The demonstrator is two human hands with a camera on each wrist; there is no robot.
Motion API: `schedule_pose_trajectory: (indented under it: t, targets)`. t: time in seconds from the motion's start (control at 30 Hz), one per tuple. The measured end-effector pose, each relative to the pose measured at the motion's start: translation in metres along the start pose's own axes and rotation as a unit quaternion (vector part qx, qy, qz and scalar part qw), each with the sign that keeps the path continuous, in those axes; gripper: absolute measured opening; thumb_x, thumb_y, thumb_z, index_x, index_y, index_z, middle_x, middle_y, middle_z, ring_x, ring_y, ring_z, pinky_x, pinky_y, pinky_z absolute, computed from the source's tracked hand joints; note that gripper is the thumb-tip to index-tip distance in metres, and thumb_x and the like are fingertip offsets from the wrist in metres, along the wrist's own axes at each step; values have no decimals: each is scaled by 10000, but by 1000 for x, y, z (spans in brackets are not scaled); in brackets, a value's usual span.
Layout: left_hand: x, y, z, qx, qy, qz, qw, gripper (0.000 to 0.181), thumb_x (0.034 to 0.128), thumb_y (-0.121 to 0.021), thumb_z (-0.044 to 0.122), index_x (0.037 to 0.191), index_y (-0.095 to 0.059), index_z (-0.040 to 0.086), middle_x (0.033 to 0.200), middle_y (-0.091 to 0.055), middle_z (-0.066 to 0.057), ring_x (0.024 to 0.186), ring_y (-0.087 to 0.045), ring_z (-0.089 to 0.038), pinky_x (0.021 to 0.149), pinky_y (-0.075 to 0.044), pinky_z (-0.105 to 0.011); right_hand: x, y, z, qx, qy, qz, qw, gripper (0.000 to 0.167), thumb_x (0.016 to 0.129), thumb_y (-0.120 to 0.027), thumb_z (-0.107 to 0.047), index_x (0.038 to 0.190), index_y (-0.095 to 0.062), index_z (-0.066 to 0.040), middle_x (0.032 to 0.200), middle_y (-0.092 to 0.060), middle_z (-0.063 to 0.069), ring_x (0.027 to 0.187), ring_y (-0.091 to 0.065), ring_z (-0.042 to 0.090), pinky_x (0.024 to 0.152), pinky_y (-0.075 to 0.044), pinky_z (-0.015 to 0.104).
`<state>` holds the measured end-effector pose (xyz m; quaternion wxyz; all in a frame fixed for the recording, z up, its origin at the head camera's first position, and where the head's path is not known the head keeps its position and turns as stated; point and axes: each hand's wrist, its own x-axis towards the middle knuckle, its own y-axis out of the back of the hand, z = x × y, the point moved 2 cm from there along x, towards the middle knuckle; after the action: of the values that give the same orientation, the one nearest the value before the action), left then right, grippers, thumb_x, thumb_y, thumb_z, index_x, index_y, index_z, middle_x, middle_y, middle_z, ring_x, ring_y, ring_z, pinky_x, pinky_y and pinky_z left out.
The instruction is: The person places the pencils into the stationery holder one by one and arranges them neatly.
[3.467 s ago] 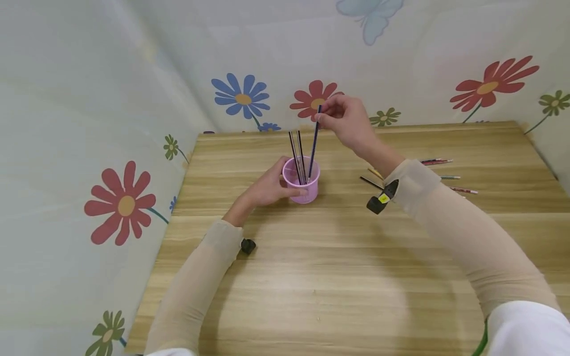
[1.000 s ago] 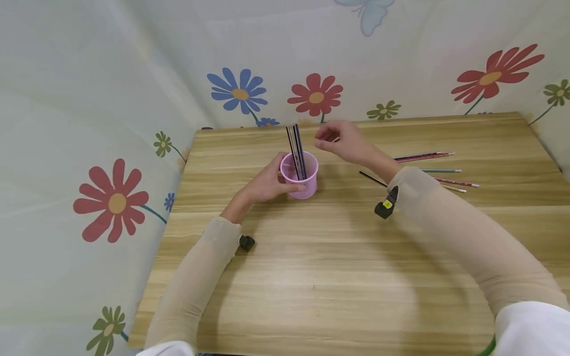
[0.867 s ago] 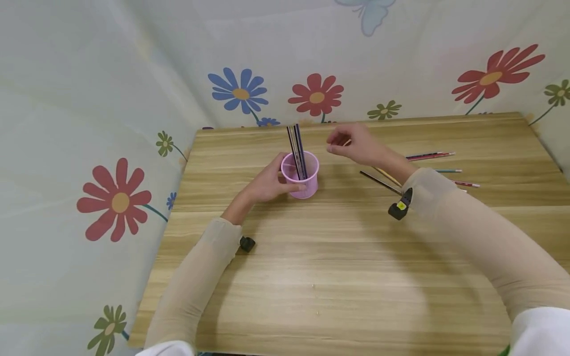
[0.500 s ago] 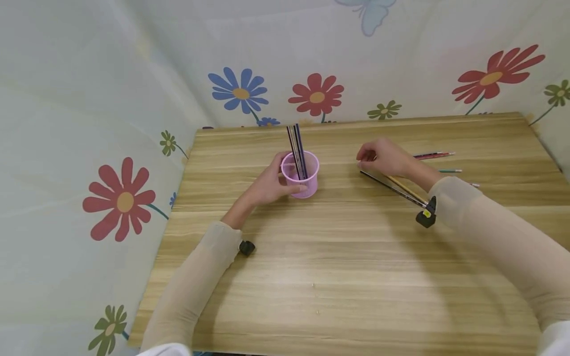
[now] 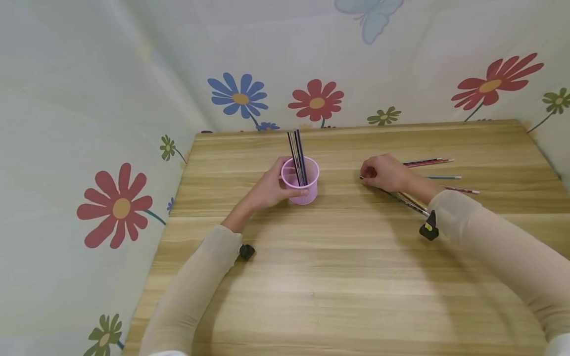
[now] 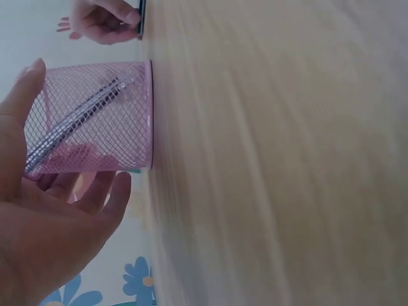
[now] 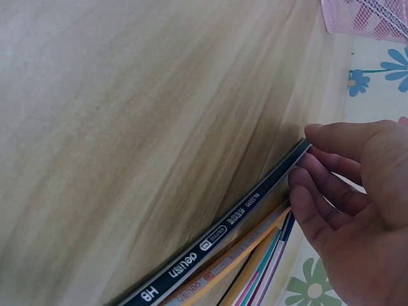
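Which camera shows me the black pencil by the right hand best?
The right wrist view: the black pencil looks large there, its letters HB readable, one end at the right hand. The head view shows it thin and partly hidden by that hand. The left wrist view shows just a short dark piece.

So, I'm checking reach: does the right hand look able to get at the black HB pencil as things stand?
Yes, most likely: the right hand is at one end of the black HB pencil, seemingly pinching it, and nothing appears to lie on top of it.
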<state>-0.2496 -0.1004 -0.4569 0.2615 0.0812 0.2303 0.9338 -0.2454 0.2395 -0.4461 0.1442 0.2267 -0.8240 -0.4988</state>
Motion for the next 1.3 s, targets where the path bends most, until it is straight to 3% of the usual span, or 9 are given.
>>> schedule_pose_trajectory:
  t: [0.2, 0.57, 0.73, 0.97, 1.17, 1.3]
  targets:
    - [0, 0, -4, -114, -60, -98, 9999, 867, 833, -942, 286, 1507, -415, 147, 1423, -586, -29, 1262, -581, -193, 1079, -518, -399, 4, -2, -2, -230, 6, -159, 9996, 55, 948, -780, -56, 950, -731, -32, 853, -706, 65, 806, -662, 221, 756, -566, 438]
    - [2, -1, 1, -264, -171, -239, 9992, 844, 856, -919, 218, 1507, -393, 108, 1407, -586, -55, 1285, -562, -207, 1089, -515, -412, 6, -2, 1, -114, -238, -277, 9993, 48, 944, -746, -65, 940, -701, -49, 856, -696, 61, 793, -641, 206, 743, -548, 417]
    - [0, -1, 0, -312, -125, -252, 9991, 841, 857, -919, 210, 1507, -388, 149, 1415, -576, -33, 1290, -557, -196, 1087, -519, -401, 8, 2, 0, 341, -290, -241, 9987, 42, 949, -731, -71, 969, -706, -44, 863, -691, 55, 789, -625, 194, 726, -531, 382]
    - [0, -1, -2, -266, -143, -236, 9993, 840, 854, -923, 220, 1501, -391, 160, 1418, -583, -31, 1295, -561, -195, 1099, -508, -398, 8, 20, -6, 988, -651, 16, 9930, 89, 1012, -688, -95, 1066, -686, -24, 946, -690, 96, 855, -616, 229, 762, -514, 368]
    - [1, -1, -3, -272, -134, -246, 9992, 848, 854, -924, 232, 1509, -390, 161, 1423, -580, -29, 1291, -561, -199, 1100, -508, -406, 9, 30, -9, 1361, -689, 146, 9882, 115, 1033, -666, -106, 1098, -685, -13, 996, -699, 121, 891, -620, 245, 729, -500, 250]
    - [2, -1, -5, -267, -140, -260, 9992, 854, 850, -927, 222, 1513, -390, 168, 1423, -579, -32, 1287, -563, -203, 1096, -512, -402, 10, 36, -14, 1663, -674, 186, 9836, 152, 1041, -666, -123, 1127, -698, -2, 1021, -705, 126, 889, -618, 244, 714, -495, 243]
